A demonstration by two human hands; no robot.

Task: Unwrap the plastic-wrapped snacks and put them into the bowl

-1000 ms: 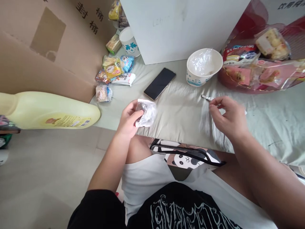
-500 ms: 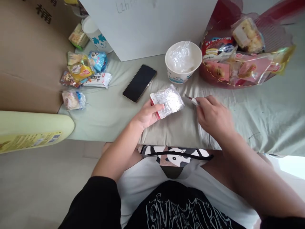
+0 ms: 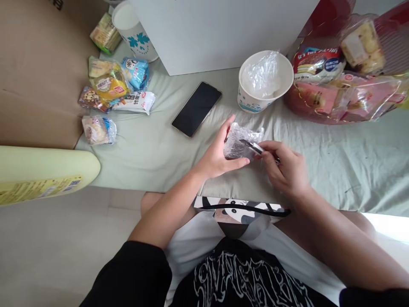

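Observation:
My left hand (image 3: 217, 157) grips a small clear-wrapped packet (image 3: 235, 135) from its left side, thumb along the near edge and fingers at the far edge. The packet's film is crinkled and shiny, and a bit of red shows beside my fingers. Its contents cannot be made out. In my right hand (image 3: 286, 168) is a slim utility knife (image 3: 255, 147), pinched near the front. The knife's blade points left over the packet's upper face; whether it touches the film cannot be told. A paper bucket (image 3: 244, 102) with crumpled clear film (image 3: 260, 79) inside stands just beyond the packet.
A phone (image 3: 196, 109) lies on the green cloth (image 3: 153, 157). Several wrapped snacks (image 3: 110, 85) and a paper cup (image 3: 140, 40) are at left, near a cardboard box (image 3: 38, 76). A red basket (image 3: 306, 113) of packaged snacks stands right. A white board (image 3: 220, 34) is behind.
The knife has moved left over the packet. My left hand has shifted from a thumb-on-top hold to a grip around the packet's edges. The view has shifted slightly.

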